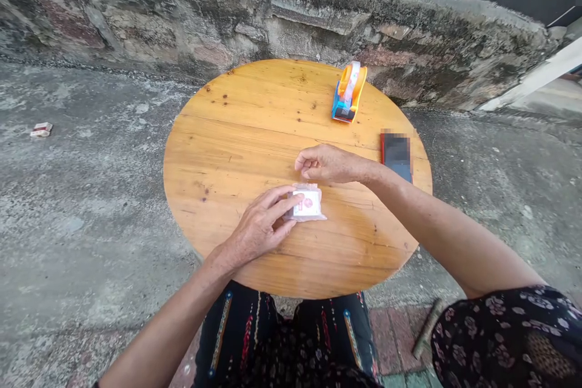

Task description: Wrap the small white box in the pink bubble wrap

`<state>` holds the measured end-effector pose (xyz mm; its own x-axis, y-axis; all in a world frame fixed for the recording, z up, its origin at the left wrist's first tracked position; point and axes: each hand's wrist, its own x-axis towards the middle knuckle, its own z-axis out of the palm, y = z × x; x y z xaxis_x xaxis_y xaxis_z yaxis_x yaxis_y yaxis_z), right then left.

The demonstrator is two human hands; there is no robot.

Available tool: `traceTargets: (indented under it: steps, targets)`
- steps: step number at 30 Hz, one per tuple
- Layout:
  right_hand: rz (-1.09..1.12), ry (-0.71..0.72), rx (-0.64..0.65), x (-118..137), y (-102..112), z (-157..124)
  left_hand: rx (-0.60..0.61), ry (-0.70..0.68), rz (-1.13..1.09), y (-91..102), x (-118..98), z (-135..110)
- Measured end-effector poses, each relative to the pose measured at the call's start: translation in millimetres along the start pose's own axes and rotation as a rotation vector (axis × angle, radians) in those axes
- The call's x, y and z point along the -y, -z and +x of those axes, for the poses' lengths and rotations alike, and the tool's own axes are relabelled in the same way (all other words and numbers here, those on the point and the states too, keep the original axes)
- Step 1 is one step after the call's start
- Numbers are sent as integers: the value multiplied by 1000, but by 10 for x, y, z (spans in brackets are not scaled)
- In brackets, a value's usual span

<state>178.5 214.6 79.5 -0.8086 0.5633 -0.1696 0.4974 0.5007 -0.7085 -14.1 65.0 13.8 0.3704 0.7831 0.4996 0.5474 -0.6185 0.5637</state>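
A small white box point(307, 205) with red print lies on the round wooden table, loosely covered in clear film whose edges stick out. My left hand point(259, 221) grips it from the left, the index finger resting on its top and the thumb along the near side. Just beyond the box, my right hand point(324, 163) hovers apart from it with fingers curled and closed. Whatever those fingers hold, if anything, is too small or hidden to make out.
On the wooden table point(236, 145), a blue and orange tape dispenser point(349, 94) with a roll of tape stands at the back. A dark phone point(396, 154) with a red edge lies partly behind my right forearm. A stone wall point(204, 18) rises behind. A crumpled packet point(41, 130) is on the ground.
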Motion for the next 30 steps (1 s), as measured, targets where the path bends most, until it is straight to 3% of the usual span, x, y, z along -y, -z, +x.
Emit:
traceTargets:
  steps: [10, 30]
  targets:
    - [6, -30, -57, 230, -23, -145, -10, 14, -53, -24, 1, 13]
    - [-246, -82, -118, 560, -139, -361, -51, -12, -15, -52, -1, 22]
